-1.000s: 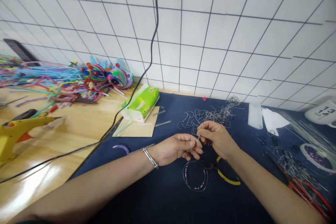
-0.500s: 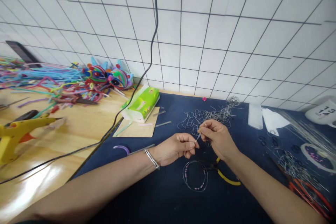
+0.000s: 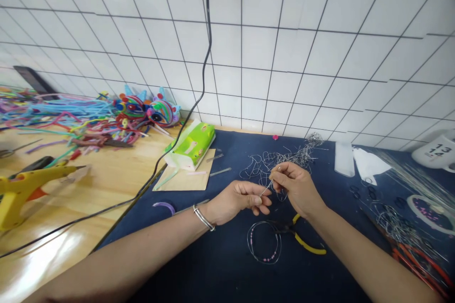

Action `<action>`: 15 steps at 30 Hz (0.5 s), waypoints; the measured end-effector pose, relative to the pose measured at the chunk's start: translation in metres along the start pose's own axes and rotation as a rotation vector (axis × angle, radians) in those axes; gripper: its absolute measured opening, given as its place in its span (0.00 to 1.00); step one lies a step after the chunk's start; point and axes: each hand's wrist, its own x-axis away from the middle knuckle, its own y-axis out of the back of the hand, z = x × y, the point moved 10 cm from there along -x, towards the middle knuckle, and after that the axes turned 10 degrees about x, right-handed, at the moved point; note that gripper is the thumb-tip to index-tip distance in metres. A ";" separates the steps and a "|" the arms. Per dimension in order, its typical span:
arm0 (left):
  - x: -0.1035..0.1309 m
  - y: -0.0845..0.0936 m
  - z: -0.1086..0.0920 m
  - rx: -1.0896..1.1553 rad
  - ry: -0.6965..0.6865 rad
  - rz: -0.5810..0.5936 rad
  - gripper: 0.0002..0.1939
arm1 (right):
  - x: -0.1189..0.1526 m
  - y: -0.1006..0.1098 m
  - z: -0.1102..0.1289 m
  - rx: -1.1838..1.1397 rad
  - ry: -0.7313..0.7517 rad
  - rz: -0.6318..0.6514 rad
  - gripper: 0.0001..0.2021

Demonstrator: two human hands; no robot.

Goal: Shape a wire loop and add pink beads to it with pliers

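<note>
Between my two hands a short thin silvery wire (image 3: 265,191) slants over the dark blue mat (image 3: 199,265). My left hand (image 3: 245,200) pinches its lower end between thumb and forefinger, the other fingers loosely curled. The upper end is in the closed fingertips of my right hand (image 3: 293,184). Below my hands lies a wire loop with small pink beads (image 3: 251,241). Beside it are pliers with yellow handles (image 3: 309,245), partly behind my right forearm. A tangle of thin wire (image 3: 284,157) lies just beyond my hands.
At left are a yellow glue gun (image 3: 31,184), colourful pipe cleaners (image 3: 78,109) and a green tissue pack (image 3: 194,144). A black cable (image 3: 156,165) crosses there. At right are orange-handled tools (image 3: 419,260), a bead dish (image 3: 430,213) and a white mug (image 3: 435,151).
The view has tilted up slightly. My left fingers have spread a little, and more of the wire shows between my hands. The loop and pliers still lie on the mat.
</note>
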 end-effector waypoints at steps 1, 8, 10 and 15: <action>0.000 0.000 0.000 -0.021 -0.013 -0.005 0.13 | 0.000 -0.001 0.000 0.001 -0.001 0.004 0.06; 0.002 0.001 -0.003 -0.080 -0.055 -0.030 0.12 | 0.002 -0.005 0.001 -0.003 -0.009 0.022 0.06; 0.002 0.002 -0.004 -0.082 -0.062 -0.038 0.11 | 0.002 -0.006 0.001 -0.005 -0.001 0.026 0.06; 0.002 0.005 -0.004 -0.092 -0.066 -0.074 0.10 | 0.003 -0.009 -0.001 -0.003 -0.004 0.042 0.05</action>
